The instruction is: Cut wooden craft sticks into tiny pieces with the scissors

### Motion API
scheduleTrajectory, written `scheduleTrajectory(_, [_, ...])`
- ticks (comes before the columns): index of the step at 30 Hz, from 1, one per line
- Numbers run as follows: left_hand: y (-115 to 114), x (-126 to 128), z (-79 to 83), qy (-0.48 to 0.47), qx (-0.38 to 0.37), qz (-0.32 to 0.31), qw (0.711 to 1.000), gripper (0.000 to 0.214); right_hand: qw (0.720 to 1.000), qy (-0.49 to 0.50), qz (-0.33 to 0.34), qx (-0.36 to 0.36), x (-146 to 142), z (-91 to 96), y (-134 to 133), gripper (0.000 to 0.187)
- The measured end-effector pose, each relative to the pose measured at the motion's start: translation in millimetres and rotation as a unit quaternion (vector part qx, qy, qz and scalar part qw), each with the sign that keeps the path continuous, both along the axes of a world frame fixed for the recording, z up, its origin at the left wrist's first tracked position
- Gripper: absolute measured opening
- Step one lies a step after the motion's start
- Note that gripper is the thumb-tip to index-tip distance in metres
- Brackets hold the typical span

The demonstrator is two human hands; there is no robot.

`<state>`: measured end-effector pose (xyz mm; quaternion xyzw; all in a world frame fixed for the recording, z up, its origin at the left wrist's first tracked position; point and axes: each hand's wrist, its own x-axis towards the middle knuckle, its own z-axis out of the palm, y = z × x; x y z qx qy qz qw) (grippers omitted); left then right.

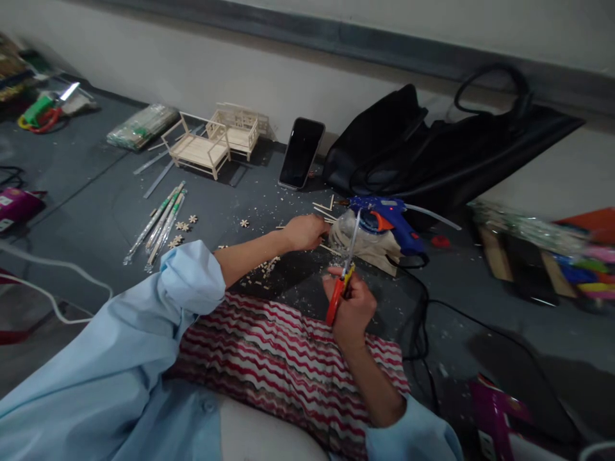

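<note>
My right hand [354, 310] is wrapped round the red and yellow handles of a pair of scissors [337, 296], whose blades point up and away. Left of the blades, my left hand [305, 232] is low over the table with its fingers pressed together; what they pinch, if anything, is hidden. Thin wooden sticks [325, 214] lie around its fingertips. Just right of it stands a clear plastic container [343, 230] on a beige cloth. Behind the scissors rests a blue glue gun [403, 230] with a clear glue stick in its back end.
Two small stick-built furniture models [204, 150] stand by the wall. A phone [301, 153] leans beside a black bag [413, 147]. Wrapped stick bundles [158, 224] and small flower-shaped wooden pieces [182, 226] lie left. A black cable [425, 307] crosses the right side. Striped cloth [288, 358] covers my lap.
</note>
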<state>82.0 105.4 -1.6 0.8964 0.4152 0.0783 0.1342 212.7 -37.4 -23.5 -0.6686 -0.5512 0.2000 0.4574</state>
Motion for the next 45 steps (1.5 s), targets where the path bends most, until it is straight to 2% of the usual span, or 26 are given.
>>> scheduleTrajectory(9, [-2.5,3.1,-3.3,-0.02,0.015,-0.006,1.0,0.023,1.0,0.011,0.005,-0.01,-0.8,-0.8,0.0,0.032])
scheduleTrajectory(11, [-5.1,1.2,0.5,-0.08,0.003,0.016,0.997,0.02,1.0,0.01,0.008,-0.008,-0.9,-0.3,-0.4,0.031])
scheduleTrajectory(13, [-13.5,-5.4,9.3,-0.201,-0.059,0.06,0.976,0.014,1.0,0.003,0.016,-0.004,-1.0,1.2,-1.3,0.029])
scheduleTrajectory(14, [-20.7,-10.9,15.1,-0.277,-0.113,0.083,0.95,0.011,1.0,-0.008,0.023,0.0,-1.2,2.1,-1.9,0.027])
scheduleTrajectory(15, [-30.0,-17.7,21.1,-0.352,-0.187,0.1,0.912,0.006,0.999,-0.024,0.032,0.006,-1.6,3.0,-2.7,0.024])
scheduleTrajectory(17, [-53.4,-33.9,31.7,-0.481,-0.313,0.117,0.81,0.004,0.997,-0.059,0.055,0.017,-2.9,4.1,-4.5,0.018])
scheduleTrajectory(19, [-77.9,-50.4,37.2,-0.564,-0.358,0.143,0.73,0.01,0.992,-0.09,0.085,0.024,-4.8,3.5,-6.3,0.015])
scheduleTrajectory(22, [-103.5,-68.1,33.2,-0.63,-0.364,0.182,0.661,0.016,0.982,-0.142,0.122,0.034,-7.1,-0.2,-7.9,0.015])
scheduleTrajectory(24, [-110.2,-73.6,26.0,-0.651,-0.36,0.199,0.638,0.017,0.973,-0.185,0.132,0.043,-7.3,-2.9,-7.8,0.01])
scheduleTrajectory(27, [-110.6,-75.9,17.0,-0.664,-0.35,0.211,0.626,0.019,0.959,-0.241,0.141,0.051,-5.8,-4.6,-6.4,0.01])
scheduleTrajectory(30, [-108.9,-77.7,13.8,-0.665,-0.342,0.211,0.63,0.02,0.95,-0.266,0.156,0.042,-4.9,-3.2,-5.1,0.013])
scheduleTrajectory(34, [-107.2,-81.6,13.2,-0.659,-0.33,0.206,0.643,0.022,0.948,-0.271,0.166,0.028,-6.2,0.1,-5.6,0.013])
scheduleTrajectory(45, [-108.4,-79.1,17.2,-0.648,-0.349,0.196,0.648,0.035,0.934,-0.307,0.179,0.027,-7.9,7.4,-8.4,0.015])
